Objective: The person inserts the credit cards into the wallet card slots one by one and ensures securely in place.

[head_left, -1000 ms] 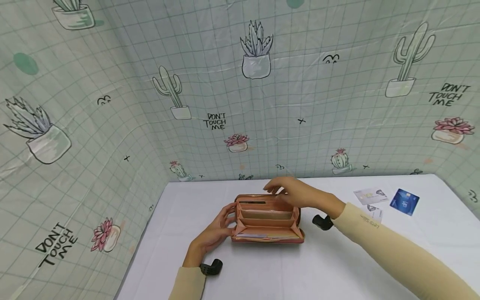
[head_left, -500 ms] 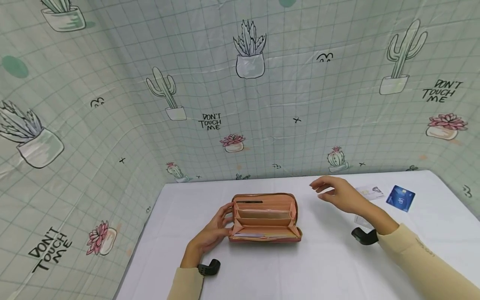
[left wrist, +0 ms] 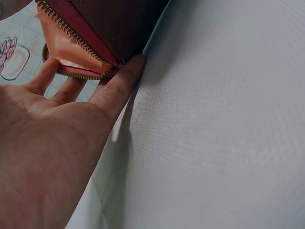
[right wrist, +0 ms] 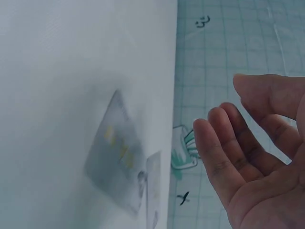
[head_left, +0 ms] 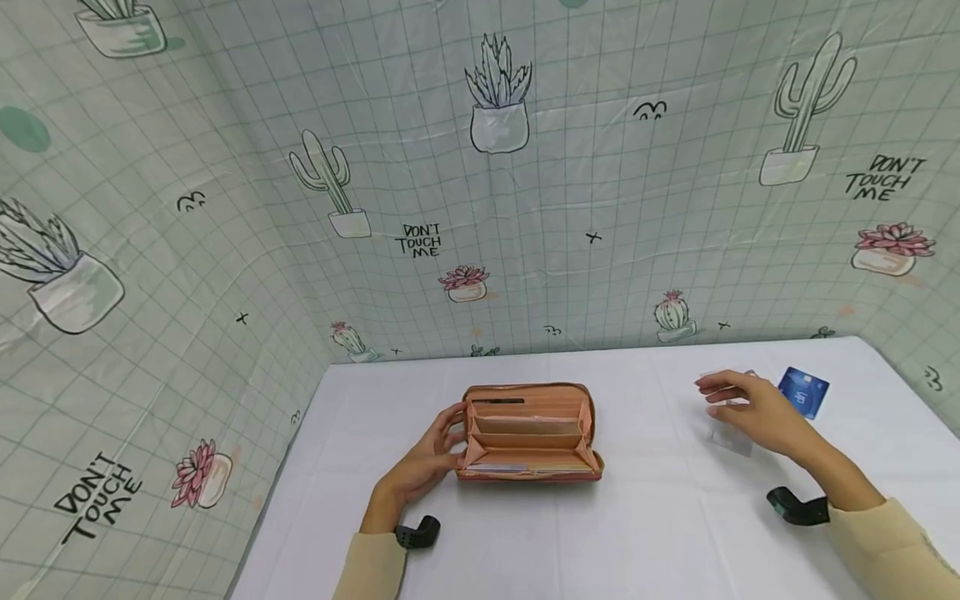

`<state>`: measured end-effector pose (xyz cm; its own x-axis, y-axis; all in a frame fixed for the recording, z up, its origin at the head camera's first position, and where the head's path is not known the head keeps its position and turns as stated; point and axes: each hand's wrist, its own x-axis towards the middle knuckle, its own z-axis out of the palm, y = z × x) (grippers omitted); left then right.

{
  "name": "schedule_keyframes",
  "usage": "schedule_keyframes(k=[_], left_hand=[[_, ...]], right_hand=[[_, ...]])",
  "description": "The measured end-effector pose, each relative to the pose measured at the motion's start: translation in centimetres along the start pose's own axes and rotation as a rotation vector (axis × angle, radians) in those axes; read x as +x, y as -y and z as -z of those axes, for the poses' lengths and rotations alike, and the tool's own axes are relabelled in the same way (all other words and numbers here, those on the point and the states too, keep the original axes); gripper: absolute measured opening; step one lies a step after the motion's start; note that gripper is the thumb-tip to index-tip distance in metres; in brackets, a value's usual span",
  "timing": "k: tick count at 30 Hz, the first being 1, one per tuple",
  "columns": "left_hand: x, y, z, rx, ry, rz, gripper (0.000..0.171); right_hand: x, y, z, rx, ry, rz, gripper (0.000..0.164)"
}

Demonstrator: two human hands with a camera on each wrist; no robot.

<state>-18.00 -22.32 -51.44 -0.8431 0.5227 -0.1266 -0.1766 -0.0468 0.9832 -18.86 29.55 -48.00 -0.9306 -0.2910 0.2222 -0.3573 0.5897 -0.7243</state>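
On the white table (head_left: 555,533), the wallet (head_left: 528,427) sits unzipped, its left end gripped by the left hand (head_left: 420,471) — probably to steady it open — while the right hand (head_left: 765,414), relaxed and holding nothing, hovers over pale cards (right wrist: 114,162), beside a blue card (head_left: 805,390)

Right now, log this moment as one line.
left hand: holds open wallet | right hand: empty, above pale cards | blue card: on table

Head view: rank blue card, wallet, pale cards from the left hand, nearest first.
1. Wallet: touching the left hand, on that hand's right.
2. Pale cards: well right of the wallet, partly hidden by the right hand.
3. Blue card: farthest right.
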Motion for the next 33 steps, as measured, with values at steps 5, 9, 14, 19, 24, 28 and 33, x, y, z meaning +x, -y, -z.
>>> schedule_keyframes(k=[5,9,14,19,24,28,33], left_hand=[[-0.1,-0.1,0.0,-0.001,-0.001,0.001,0.098],[-0.1,-0.1,-0.1,0.003,0.001,-0.003,0.098],[0.0,0.0,-0.1,0.005,0.000,-0.005,0.098],[-0.1,0.1,-0.1,0.007,0.001,-0.011,0.096],[-0.1,0.2,0.0,-0.001,0.012,-0.030,0.094],[-0.1,0.2,0.0,0.003,0.020,-0.037,0.092],[-0.1,0.1,-0.1,0.003,0.006,-0.023,0.095]], right_hand=[[-1.6,-1.2,0.4,-0.035,-0.021,-0.050,0.037],[-2.4,-1.7,0.8,-0.074,-0.019,-0.133,0.041],[-3.1,-2.3,1.2,-0.107,-0.030,-0.202,0.049],[-3.6,-2.9,1.4,-0.120,0.019,-0.273,0.062],[-3.7,-3.3,1.2,-0.108,0.058,-0.312,0.071],[-3.8,-3.5,0.9,-0.114,0.057,-0.300,0.074],[-3.9,-3.4,0.7,-0.139,0.061,-0.313,0.076]])
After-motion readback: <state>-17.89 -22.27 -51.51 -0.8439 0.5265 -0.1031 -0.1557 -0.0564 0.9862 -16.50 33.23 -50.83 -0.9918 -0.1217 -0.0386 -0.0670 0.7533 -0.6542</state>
